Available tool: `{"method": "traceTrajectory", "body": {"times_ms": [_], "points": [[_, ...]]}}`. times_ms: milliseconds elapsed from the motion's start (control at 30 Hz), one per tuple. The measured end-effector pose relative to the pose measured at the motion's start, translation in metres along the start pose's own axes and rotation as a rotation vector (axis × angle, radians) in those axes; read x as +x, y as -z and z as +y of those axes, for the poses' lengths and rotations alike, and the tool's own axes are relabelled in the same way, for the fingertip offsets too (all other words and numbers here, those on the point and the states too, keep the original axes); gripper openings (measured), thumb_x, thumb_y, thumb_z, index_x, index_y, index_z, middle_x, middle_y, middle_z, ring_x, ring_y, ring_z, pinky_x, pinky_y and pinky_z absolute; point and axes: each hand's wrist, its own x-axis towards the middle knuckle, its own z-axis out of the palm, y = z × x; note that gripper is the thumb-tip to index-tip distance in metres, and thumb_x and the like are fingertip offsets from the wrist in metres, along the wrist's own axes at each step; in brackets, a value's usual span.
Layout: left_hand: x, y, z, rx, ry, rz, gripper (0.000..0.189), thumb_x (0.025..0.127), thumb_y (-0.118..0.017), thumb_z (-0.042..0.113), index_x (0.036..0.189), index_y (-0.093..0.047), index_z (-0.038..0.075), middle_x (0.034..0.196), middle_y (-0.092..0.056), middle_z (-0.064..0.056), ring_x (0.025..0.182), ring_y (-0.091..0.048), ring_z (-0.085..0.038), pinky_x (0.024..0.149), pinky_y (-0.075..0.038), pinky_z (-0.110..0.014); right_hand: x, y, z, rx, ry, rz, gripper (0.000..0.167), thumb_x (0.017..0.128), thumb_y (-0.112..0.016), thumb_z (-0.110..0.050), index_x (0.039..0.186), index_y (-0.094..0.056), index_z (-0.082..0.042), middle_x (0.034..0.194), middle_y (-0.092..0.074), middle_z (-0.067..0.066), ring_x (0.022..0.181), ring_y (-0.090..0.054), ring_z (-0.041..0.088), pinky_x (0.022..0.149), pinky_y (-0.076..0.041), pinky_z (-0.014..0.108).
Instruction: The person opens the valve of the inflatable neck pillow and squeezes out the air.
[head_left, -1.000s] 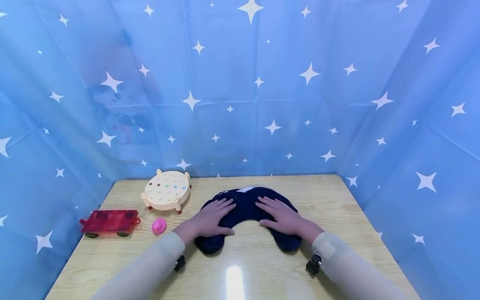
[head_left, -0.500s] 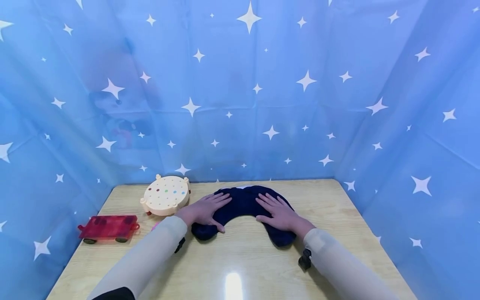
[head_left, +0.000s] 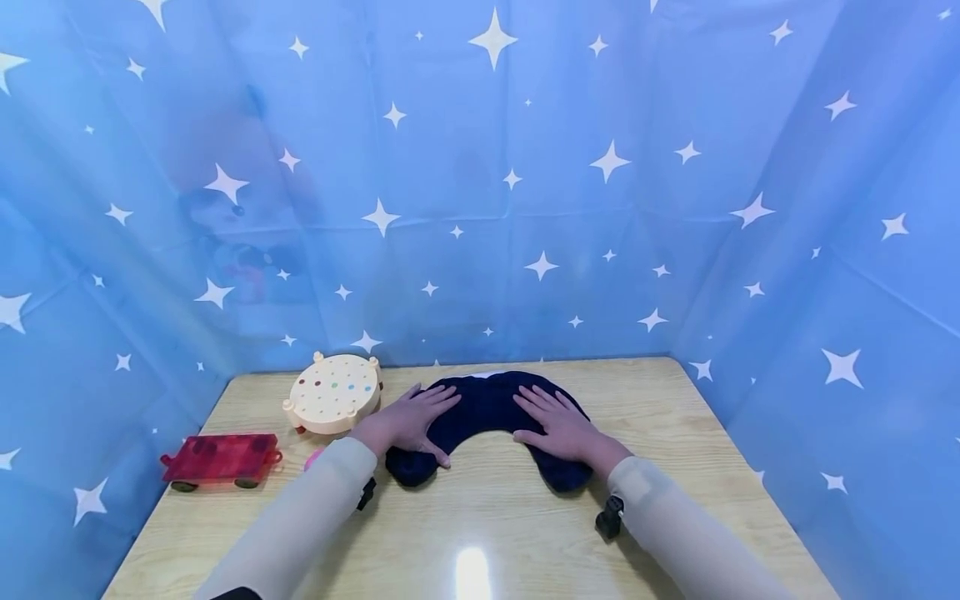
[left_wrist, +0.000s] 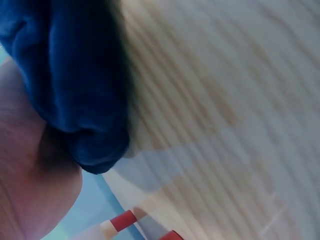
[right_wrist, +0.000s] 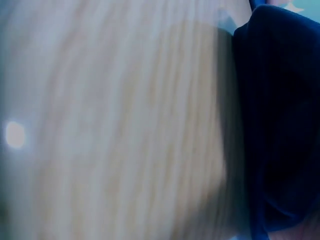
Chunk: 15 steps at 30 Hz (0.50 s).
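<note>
A dark navy, U-shaped neck pillow (head_left: pixel 480 408) lies on the table with its curve toward the back and both ends toward the person. My left hand (head_left: pixel 411 421) rests on its left arm, fingers spread and straight, thumb reaching toward the inner edge. On the opposite arm, my right hand (head_left: pixel 558 427) lies flat with fingers extended. A bit of white shows at the pillow's back edge. In the left wrist view, one soft end of the pillow (left_wrist: pixel 85 90) sits beside the hand; the right wrist view has the other end (right_wrist: pixel 285 120) close up.
To the left stands a red translucent toy cart (head_left: pixel 222 458) with dark wheels. Behind it is a cream round toy stool (head_left: pixel 335 392) with coloured dots. A pink toy (head_left: pixel 312 458) is mostly hidden by the left sleeve. A blue star-patterned curtain (head_left: pixel 480 183) surrounds the wooden table (head_left: pixel 480 533).
The pillow and both hands have shifted slightly left and away from the person over the table. My left sleeve now covers most of the pink toy. The last half second shows almost no movement.
</note>
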Motion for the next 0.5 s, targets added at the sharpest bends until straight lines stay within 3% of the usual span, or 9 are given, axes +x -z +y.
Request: {"method": "traceTrajectory", "body": {"times_ms": [233,367,500], "points": [[0.006,0.004,0.004,0.012,0.005,-0.011,0.126,0.085,-0.078,0.081,0.177,-0.025,0.013,0.184,-0.018,-0.012,0.169,-0.016,-0.036,0.133,-0.012,-0.064,0.000,-0.001,0.002,0.004,-0.001,-0.017,0.085,0.111,-0.054,-0.064,0.176,-0.031,-0.015,0.183,-0.022,0.011,0.169,-0.016,0.038,0.131,-0.011,0.070],[0.008,0.008,0.007,-0.054,0.016,0.002,0.121,0.088,-0.080,0.075,0.177,-0.026,0.013,0.184,-0.017,-0.013,0.169,-0.016,-0.036,0.134,-0.010,-0.064,0.000,0.005,0.001,0.013,-0.004,-0.002,0.083,0.111,-0.054,-0.063,0.175,-0.033,-0.015,0.182,-0.023,0.013,0.168,-0.017,0.039,0.131,-0.012,0.070],[0.002,0.013,0.012,-0.151,0.016,0.075,0.111,0.093,-0.080,0.068,0.176,-0.029,0.014,0.183,-0.020,-0.013,0.169,-0.017,-0.037,0.134,-0.009,-0.062,-0.002,0.015,-0.001,0.034,0.030,0.074,0.079,0.112,-0.057,-0.059,0.173,-0.038,-0.012,0.180,-0.028,0.019,0.166,-0.023,0.044,0.129,-0.017,0.073]]}}
